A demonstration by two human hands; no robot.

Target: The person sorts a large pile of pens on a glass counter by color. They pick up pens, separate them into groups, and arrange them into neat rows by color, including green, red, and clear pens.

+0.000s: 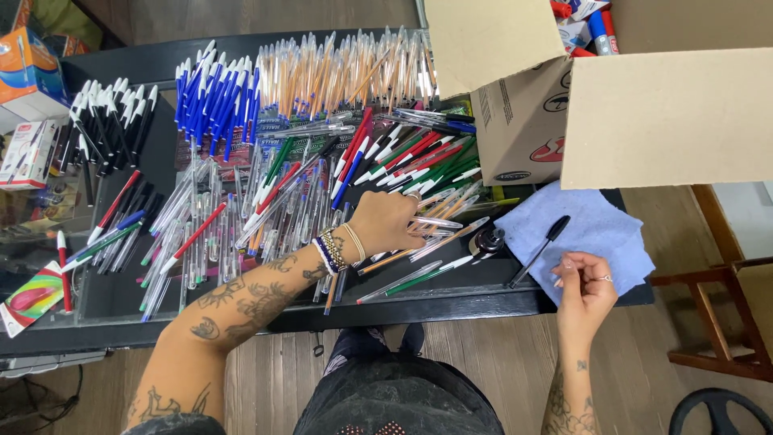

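A stationery shop or stockroom is suggested: a black surface (451, 302) is covered with sorted heaps of plastic ballpoint pens (241, 201), an open brown cardboard carton (523, 121) and small boxed goods (28, 153) are kept alongside.

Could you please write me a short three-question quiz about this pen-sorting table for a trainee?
1. True or false: the left hand rests on the scattered pens in the middle of the black table.
2. Which thing lies on the blue cloth? A) a black pen B) a red pen C) a pair of scissors
3. Fill in: the open cardboard box stands at the table's far ____ side, as the person sees it.

Key
1. True; its fingers are among the pens.
2. A; the right hand hovers beside the cloth's near edge, and I cannot tell whether its grip holds anything.
3. Right.
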